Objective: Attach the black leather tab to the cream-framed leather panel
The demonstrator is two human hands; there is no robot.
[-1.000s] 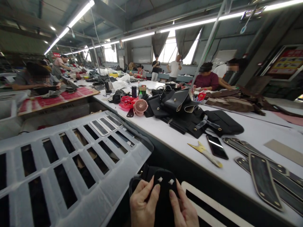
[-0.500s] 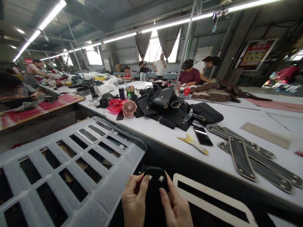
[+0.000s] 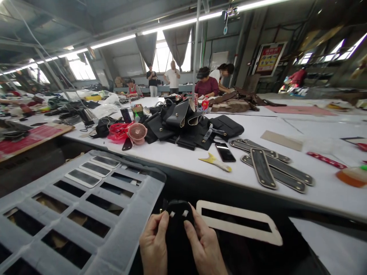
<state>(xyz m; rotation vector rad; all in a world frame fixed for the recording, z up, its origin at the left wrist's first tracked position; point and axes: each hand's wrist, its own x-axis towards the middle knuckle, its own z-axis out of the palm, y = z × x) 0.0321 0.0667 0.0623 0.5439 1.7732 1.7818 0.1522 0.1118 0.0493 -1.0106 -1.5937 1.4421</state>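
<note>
Phone [image 3: 225,152] and studded straps [image 3: 263,168] have slid leftward as the view swings right; the desk [image 3: 163,156] itself looks undisturbed. Down at six o'clock, left hand [image 3: 156,242] and right hand [image 3: 206,244] pinch the black piece [image 3: 178,236] by its edges, pale tabs [image 3: 185,213] showing. The grip looks unchanged, so the handling seems unbroken; at its three o'clock sits a pale frame [image 3: 235,211]

White table [image 3: 177,161]: black bags [image 3: 183,126], phone [image 3: 225,152], straps [image 3: 265,164], pink fan [image 3: 137,133].

Your view swings right: a bottle [image 3: 350,177] appears right of the straps [image 3: 262,168]; the nearest person, left of them, leaves view.
</note>
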